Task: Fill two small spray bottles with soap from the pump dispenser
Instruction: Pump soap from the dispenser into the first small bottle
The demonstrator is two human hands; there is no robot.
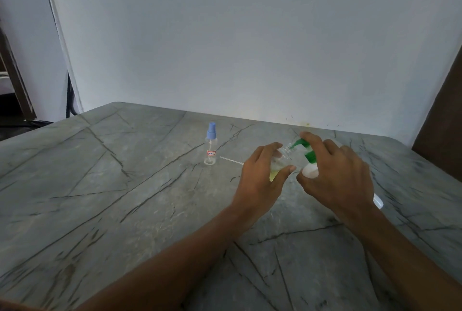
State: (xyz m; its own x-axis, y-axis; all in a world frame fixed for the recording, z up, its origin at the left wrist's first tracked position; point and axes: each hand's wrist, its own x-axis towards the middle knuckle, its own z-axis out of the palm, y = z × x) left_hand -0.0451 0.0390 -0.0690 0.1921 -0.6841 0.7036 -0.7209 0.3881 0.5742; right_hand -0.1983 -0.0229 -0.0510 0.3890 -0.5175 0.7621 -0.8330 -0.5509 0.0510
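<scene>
On the left we see a broad stretch of grey marble-patterned tabletop (100, 185) with dark veins, bare up to its far edge against the pale wall (225, 48). Toward the middle stands an upright clear spray bottle (210, 150) with its blue spray cap (212, 128) on; a small red-bordered label (211, 153) on its side carries writing too small for us to read. Just to its right a thin white dip tube (231, 160) lies flat on the tabletop, running toward our left hand (260, 175). That hand's fingers (285, 169) wrap around a second, uncapped clear bottle (281, 160), tilted, with yellowish soap at its bottom. Our right hand (337, 173) grips the white pump dispenser (311, 172), also tilted; its fingers curl around the body and press on the green pump head (303, 147), whose nozzle meets the uncapped bottle's mouth. No brand shows on the dispenser. Right of the hands the tabletop stays open to its rounded corner, beside a dark brown panel (442, 123).
</scene>
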